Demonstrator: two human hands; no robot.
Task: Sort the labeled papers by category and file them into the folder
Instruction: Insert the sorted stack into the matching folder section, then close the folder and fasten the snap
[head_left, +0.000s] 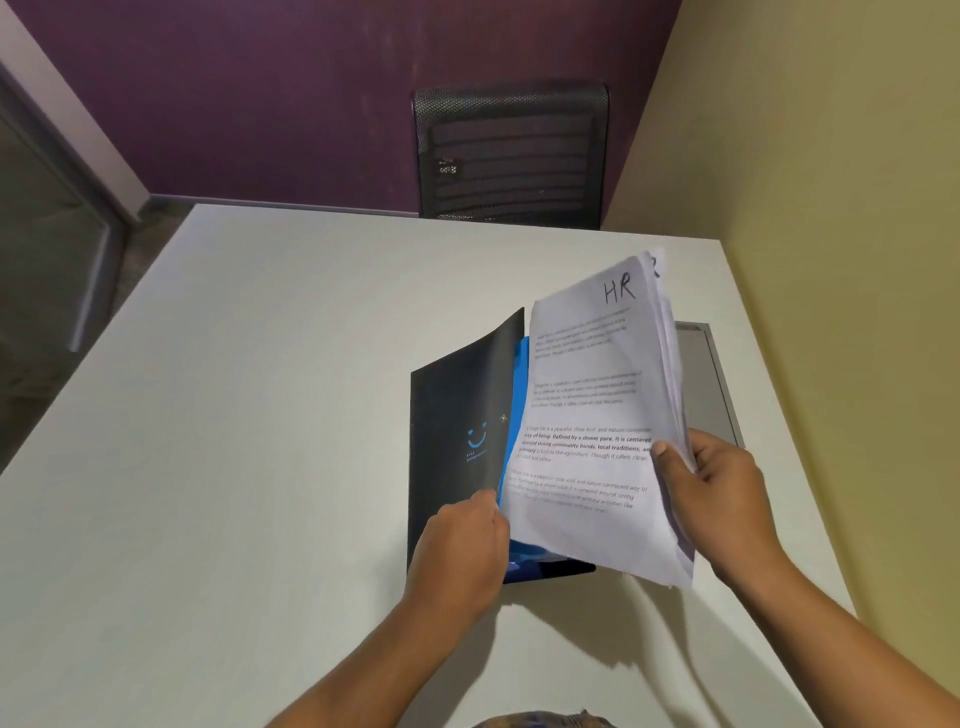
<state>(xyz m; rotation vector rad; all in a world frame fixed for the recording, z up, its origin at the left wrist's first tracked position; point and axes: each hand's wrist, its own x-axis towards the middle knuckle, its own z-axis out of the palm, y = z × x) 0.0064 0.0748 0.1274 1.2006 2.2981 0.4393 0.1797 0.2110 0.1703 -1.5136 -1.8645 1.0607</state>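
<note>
1. We see a white bench (260, 415) with a black mesh chair (511, 156) behind its far edge, and a grey panel (711, 379) set into the surface near the right edge.
2. The folder (457, 431) sits toward the right half of the bench, nearer the near edge than the far one. Its dark cover, printed with a small blue smile mark, stands lifted and tilted; blue inner pages show beneath it.
3. Our left hand (462, 545) is closed on the cover's lower edge, fingers curled around it, propping it open.
4. Our right hand (711, 493) grips a thick stack of papers (592, 431) at its right edge, thumb on the top sheet, fingers behind.
5. The stack is held tilted above the folder's open right side. The top sheet reads "HR" handwritten at its upper right corner, above printed paragraphs.
</note>
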